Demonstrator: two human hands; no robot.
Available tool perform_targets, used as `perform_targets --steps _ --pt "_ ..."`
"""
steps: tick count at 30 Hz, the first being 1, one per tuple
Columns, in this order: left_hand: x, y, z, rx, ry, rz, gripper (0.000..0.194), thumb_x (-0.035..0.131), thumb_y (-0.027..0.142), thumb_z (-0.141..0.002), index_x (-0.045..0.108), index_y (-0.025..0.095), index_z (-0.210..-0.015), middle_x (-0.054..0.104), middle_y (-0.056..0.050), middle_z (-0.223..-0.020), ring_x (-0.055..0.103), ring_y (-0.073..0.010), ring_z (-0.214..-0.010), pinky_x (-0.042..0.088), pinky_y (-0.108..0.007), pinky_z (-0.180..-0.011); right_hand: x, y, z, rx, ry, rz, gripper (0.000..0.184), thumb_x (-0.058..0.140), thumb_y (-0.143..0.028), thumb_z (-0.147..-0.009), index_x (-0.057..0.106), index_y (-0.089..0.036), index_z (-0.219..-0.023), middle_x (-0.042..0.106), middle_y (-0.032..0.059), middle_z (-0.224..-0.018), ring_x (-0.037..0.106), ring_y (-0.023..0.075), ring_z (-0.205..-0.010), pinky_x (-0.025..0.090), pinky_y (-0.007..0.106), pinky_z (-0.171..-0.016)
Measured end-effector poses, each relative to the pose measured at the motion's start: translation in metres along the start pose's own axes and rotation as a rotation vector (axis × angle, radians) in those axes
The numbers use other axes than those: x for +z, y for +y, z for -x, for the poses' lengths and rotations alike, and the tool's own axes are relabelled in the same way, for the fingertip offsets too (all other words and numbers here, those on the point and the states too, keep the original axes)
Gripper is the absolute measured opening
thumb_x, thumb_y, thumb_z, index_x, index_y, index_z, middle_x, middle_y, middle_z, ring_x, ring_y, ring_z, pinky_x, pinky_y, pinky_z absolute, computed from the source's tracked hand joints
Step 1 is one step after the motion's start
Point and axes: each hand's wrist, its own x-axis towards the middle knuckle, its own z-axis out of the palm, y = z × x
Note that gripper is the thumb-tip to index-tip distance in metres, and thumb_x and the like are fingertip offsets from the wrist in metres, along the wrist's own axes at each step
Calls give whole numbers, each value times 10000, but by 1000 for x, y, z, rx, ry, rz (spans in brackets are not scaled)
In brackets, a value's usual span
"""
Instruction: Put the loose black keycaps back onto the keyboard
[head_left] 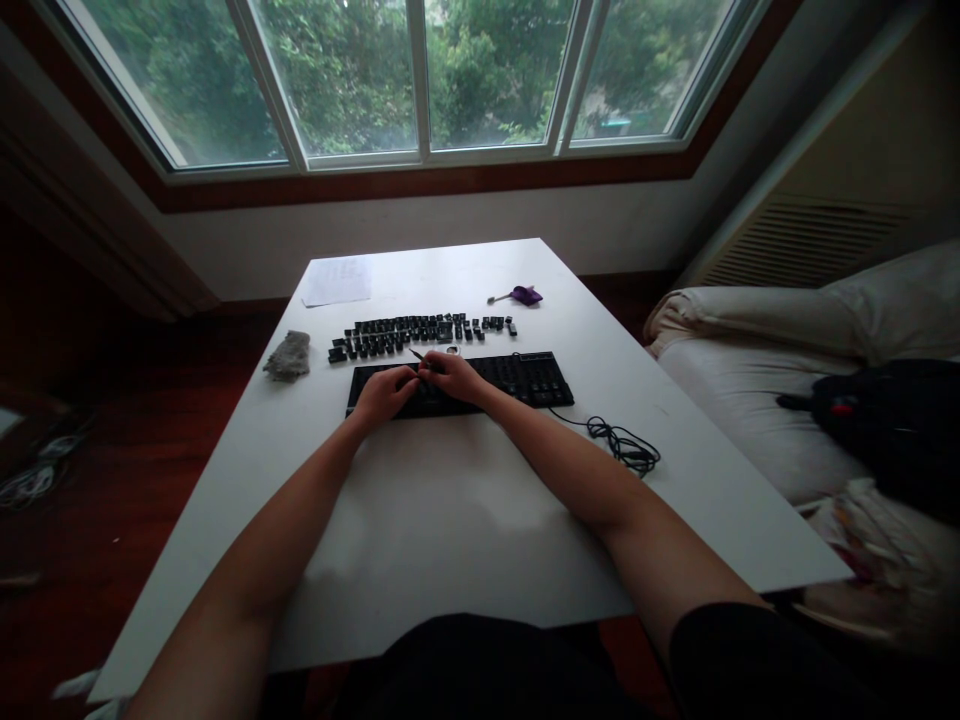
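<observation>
At the left edge of the white table (450, 570), a crumpled grey cloth (288, 357) lies apart from the other items, presumably set aside to stay within reach. A sheet of paper (337, 281) lies flat behind it; its print is too faint to read. Next, loose black keycaps (405, 328) stand in rough rows behind the keyboard (529, 380), an arrangement that probably preserves their order. The keyboard lies lengthwise before the person, under both hands, likely so that both forearms can rest steady.

The left hand (386, 393) is on the keyboard's left part, fingers bent inward; whether they pinch anything cannot be determined. A slim dark tool (416, 354) projects up and leftward from the right hand (455, 377), whose thumb and fingers appear closed on it. The fingertips of both hands meet or nearly meet; contact is unconfirmed, and the keys beneath are hidden.

Just behind the right hand sits a small round object (453, 350), not identifiable. Farther right lie a brush-like item (501, 298) and a purple item (527, 295); whether they are joined is unclear. The cable (626, 445) is coiled beside the keyboard, seemingly to keep slack away. At far right, a dark bag (900, 430) is cut off by the frame.
</observation>
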Motion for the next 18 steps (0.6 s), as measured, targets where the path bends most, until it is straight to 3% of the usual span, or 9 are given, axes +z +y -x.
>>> perform_targets --steps 18 --pt "0 0 0 1 -4 -13 296 508 413 -938 708 198 -971 679 -28 -783 554 -160 -665 389 -263 -638 1 2 0 14 -10 14 248 585 -388 -849 646 -151 -895 584 -6 -730 470 132 -695 345 253 -669"
